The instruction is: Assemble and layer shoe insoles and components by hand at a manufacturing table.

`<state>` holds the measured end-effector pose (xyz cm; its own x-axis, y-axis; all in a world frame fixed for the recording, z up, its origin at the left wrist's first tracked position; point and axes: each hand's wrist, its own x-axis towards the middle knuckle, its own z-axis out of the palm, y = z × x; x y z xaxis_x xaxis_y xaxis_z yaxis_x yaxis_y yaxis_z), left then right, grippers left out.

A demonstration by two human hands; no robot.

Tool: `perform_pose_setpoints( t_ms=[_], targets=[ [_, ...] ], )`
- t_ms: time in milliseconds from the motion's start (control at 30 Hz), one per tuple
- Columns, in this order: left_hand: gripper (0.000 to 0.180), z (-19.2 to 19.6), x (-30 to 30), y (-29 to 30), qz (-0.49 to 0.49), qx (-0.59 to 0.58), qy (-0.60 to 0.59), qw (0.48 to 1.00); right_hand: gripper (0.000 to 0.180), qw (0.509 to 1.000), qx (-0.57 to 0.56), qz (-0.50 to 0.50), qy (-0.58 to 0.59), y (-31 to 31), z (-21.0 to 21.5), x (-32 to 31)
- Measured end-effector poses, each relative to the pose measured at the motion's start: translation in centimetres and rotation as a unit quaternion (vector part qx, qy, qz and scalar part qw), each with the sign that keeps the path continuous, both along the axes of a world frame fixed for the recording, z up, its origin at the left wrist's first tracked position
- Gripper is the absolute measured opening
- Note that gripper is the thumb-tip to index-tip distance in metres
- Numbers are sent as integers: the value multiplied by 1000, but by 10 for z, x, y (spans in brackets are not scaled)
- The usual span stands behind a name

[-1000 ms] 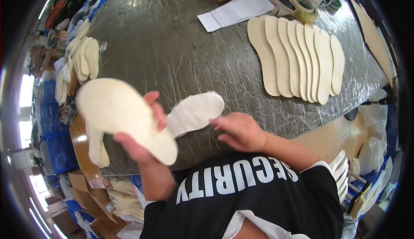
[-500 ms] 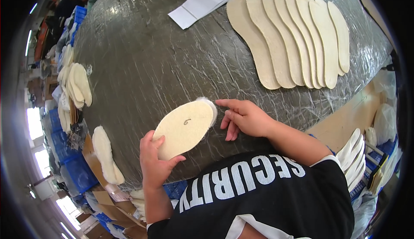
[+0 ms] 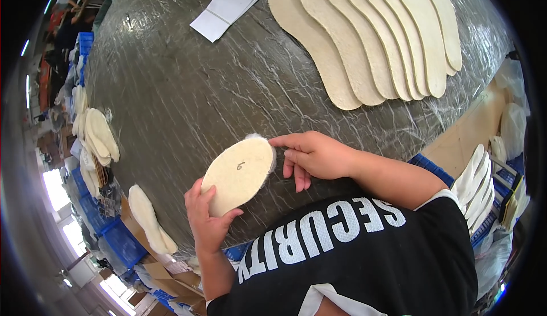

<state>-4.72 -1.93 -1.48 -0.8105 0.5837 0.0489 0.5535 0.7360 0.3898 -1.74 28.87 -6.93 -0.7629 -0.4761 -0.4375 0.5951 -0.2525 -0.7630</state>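
A cream insole (image 3: 236, 176) with a fluffy white underside is tilted up over the table near my body, with a small handwritten mark on its face. My left hand (image 3: 209, 213) grips its near left end, thumb spread along the lower edge and fingers around the upper edge. At the insole's far right end my right hand (image 3: 319, 155) has its index finger stretched out, the tip at the fuzzy rim. The other fingers hang loosely apart and hold nothing. Several cream insoles (image 3: 342, 59) lie overlapped in a fanned row at the far right.
White paper sheets (image 3: 233, 2) lie at the back of the dark, plastic-covered table (image 3: 176, 82). Fluffy insoles (image 3: 149, 219) rest at its left edge. Blue crates (image 3: 122, 242) and more insoles (image 3: 99, 136) stand beyond the left edge; white insoles (image 3: 476, 185) lean at the right.
The view has shifted, so the fanned row appears larger and higher. The insole looks more foreshortened and tilted, and my right index fingertip stays by its far end.
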Motion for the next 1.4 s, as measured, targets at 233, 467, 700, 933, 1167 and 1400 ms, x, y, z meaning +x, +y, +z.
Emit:
perform_pose_setpoints(
  t_ms=[233,467,700,933,1167,1400],
  targets=[
    [75,-3,0,1,-2,-10,2,1000,47,1000,-6,2,0,1,-1,-1],
    [75,-2,0,2,3,-24,-5,1000,47,1000,-13,4,1,0,-1,-1],
    [74,-1,-2,6,-13,-43,13,999,47,1000,-13,7,1,-1,-2,-2],
    [74,-1,-2,10,-11,-56,12,998,46,1000,-10,10,2,-1,-4,-1],
    [72,-3,-5,13,-8,-56,-4,998,51,999,34,-22,13,0,3,1],
    [69,0,-3,13,-2,-44,-22,999,84,803,413,-63,426,-18,18,-7]
  ],
)
